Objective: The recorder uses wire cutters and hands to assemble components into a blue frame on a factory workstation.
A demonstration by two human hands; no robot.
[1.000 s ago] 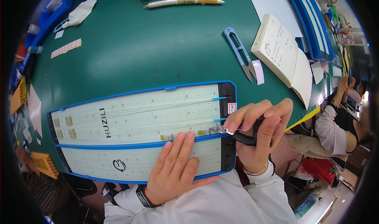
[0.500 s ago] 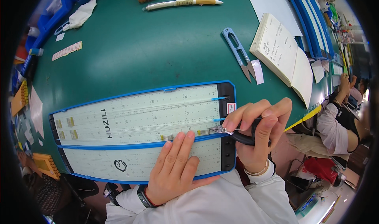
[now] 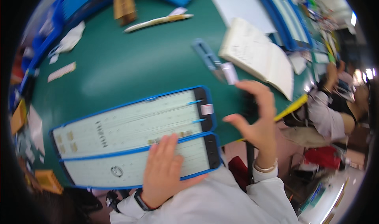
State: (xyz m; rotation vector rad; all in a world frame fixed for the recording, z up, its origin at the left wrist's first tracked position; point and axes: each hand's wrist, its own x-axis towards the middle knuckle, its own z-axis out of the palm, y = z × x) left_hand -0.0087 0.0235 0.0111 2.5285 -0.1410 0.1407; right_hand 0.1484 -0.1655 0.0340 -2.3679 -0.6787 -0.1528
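A long blue case (image 3: 130,153) lies open in front of me, its two pale ruled panels joined by a blue middle strip. Fine lines run along the far panel, with two light-blue pieces near its right end. My left hand (image 3: 165,172) lies flat across the middle strip, fingers stretched out. Beside its fingertips are small metal coils (image 3: 185,134). Right of the case my right hand (image 3: 258,123) is raised, thumb and forefinger wide apart with nothing between them. A dark blurred thing (image 3: 248,104) shows beside its palm, perhaps the black-handled pliers.
Light-blue thread snips (image 3: 206,55) lie by a white paper slip (image 3: 229,72) and an open notebook (image 3: 246,46). Farther off are a pen (image 3: 158,22) and a wooden block (image 3: 124,6). Blue cases stand at the far right. A co-worker (image 3: 329,109) sits at the right.
My right hand has left the coils and the case's right end, moved up and opened from around the pliers. The view has shifted and blurred; my left hand stays on the case.
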